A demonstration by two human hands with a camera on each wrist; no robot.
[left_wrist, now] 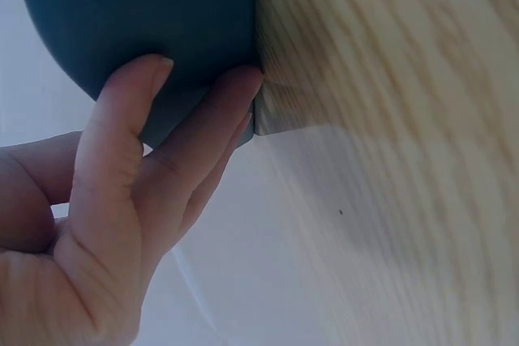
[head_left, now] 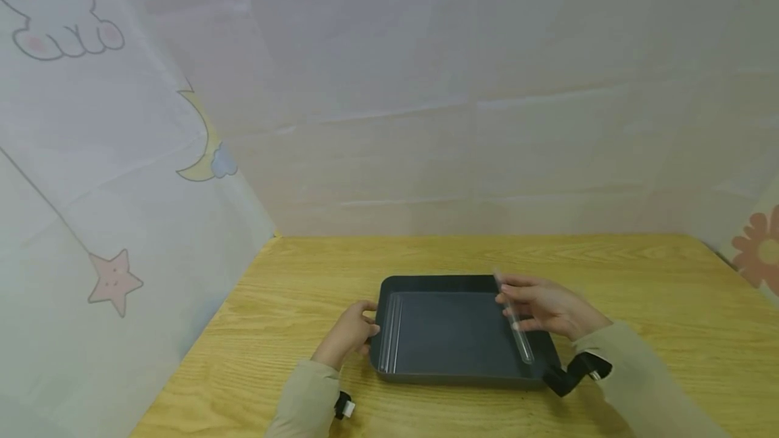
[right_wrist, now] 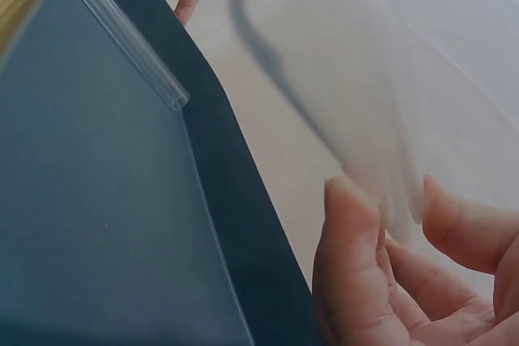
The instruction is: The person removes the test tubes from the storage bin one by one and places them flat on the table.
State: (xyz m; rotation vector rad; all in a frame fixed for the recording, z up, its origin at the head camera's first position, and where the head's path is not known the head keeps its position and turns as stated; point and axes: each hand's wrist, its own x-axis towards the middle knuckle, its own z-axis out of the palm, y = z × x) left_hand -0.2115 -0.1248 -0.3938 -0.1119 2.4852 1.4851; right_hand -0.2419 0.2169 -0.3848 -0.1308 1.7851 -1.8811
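A dark grey rectangular tray [head_left: 465, 380] lies on the wooden table. Along its left inner side rest clear test tubes [head_left: 391, 333], whose open end shows in the right wrist view. My left hand [head_left: 351, 333] holds the tray's left side, thumb at the rim and fingers against the outer wall [left_wrist: 203, 22]. Over the tray's right side, my right hand [head_left: 548, 306] pinches another clear test tube [head_left: 521, 343] between thumb and fingers. This tube slants, its rounded end pointing toward the near right corner. It appears large and blurred close to the camera in the right wrist view.
Table surface [head_left: 292, 276] surrounds the tray on all sides. Pale cloth walls [head_left: 389, 154] with printed figures stand behind and at the sides. Black straps with small devices [head_left: 575, 372] sit on both wrists.
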